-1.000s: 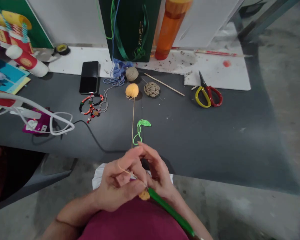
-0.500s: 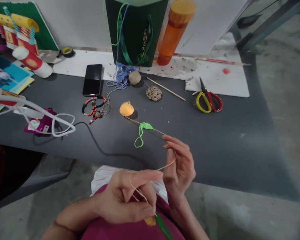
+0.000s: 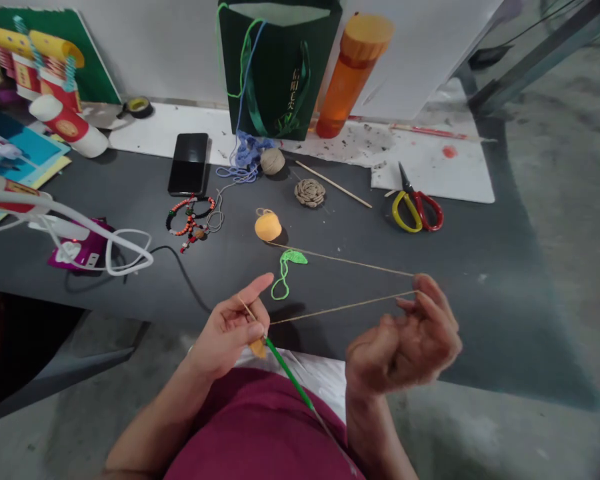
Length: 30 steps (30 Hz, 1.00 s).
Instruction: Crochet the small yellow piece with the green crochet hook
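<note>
My left hand [image 3: 233,337] pinches a small yellow crochet piece [image 3: 257,347] together with a green-handled crochet hook [image 3: 289,373], its index finger stretched out. The hook's handle slants down towards my lap. Out to the right, my right hand [image 3: 405,347] has curled fingers, with yellow yarn [image 3: 350,259] caught at the fingertips. One strand runs from there to the yellow yarn ball [image 3: 268,227] on the table; another leads back to my left hand. Just below the upper strand lies a green crocheted leaf [image 3: 295,257] with a looped tail.
Behind the yarn ball are a coiled brown piece [image 3: 310,193], a beige ball [image 3: 273,161], blue yarn [image 3: 250,150] and a thin stick [image 3: 334,183]. Scissors [image 3: 414,203] lie right; beaded bracelets [image 3: 187,223] and a phone [image 3: 189,164] left. A green bag [image 3: 280,73] and orange bottle [image 3: 353,77] stand behind.
My right hand has moved right, drawing the yarn into two long taut strands. My left hand has shifted left and up. The yarn ball has rolled slightly right.
</note>
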Each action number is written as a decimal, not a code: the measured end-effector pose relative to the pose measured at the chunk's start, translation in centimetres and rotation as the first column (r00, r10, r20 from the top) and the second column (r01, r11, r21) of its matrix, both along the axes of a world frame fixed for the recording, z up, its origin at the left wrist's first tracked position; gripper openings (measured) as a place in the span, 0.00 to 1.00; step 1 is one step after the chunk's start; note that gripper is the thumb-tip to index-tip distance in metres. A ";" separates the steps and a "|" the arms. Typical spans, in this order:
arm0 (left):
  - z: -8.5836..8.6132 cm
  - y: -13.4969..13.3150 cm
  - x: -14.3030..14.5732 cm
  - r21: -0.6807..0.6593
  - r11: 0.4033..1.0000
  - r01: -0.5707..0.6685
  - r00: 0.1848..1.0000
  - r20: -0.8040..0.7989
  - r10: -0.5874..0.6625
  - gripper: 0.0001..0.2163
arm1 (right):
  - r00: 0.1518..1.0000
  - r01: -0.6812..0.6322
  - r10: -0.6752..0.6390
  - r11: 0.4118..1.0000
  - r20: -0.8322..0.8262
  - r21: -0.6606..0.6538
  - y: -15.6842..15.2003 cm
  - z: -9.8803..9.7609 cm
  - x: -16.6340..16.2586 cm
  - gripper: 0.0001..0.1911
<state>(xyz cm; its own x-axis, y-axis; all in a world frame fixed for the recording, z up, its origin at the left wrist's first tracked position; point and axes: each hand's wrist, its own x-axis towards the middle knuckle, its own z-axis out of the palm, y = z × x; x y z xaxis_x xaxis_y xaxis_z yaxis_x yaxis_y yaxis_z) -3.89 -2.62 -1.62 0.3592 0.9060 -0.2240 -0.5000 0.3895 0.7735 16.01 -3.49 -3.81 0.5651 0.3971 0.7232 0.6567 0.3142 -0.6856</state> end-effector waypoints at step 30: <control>-1.4 1.9 -0.9 -0.192 0.977 0.094 0.975 0.215 -0.052 0.20 | 0.901 0.434 -0.409 0.838 0.146 -0.331 1.4 -0.6 10.9 0.26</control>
